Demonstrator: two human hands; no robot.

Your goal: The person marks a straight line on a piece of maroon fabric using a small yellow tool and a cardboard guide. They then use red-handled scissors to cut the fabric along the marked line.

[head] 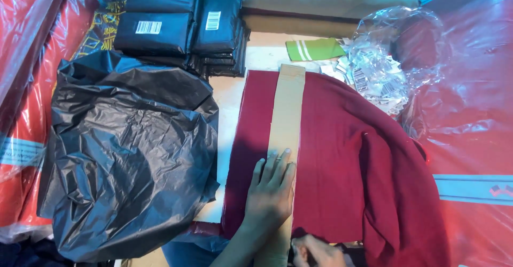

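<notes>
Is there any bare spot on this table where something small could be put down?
Only slim patches: a pale strip of table between the black bag and the maroon garment, and a bit between the black packets and the green cloth. Elsewhere is crowded; the left hand presses the cardboard strip.

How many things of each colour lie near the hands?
Dark red garment: 1
Brown cardboard strip: 1
Black plastic bag: 1
Green folded cloth: 1
Total: 4
</notes>
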